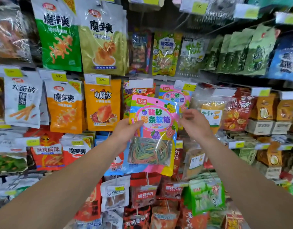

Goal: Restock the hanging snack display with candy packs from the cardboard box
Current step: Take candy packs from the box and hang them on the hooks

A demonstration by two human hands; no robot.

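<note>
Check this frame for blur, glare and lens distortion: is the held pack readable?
Head view: the candy pack in the left hand is sharp, its print legible; glare streaks cross its clear window. The frame edges are smeared, and the shelf rows bow from the wide-angle lens. The right hand is slightly soft.

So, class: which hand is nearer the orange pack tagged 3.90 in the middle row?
Left. The left hand grips the candy pack just right of the orange pack; the right hand is beyond the candy pack.
</note>
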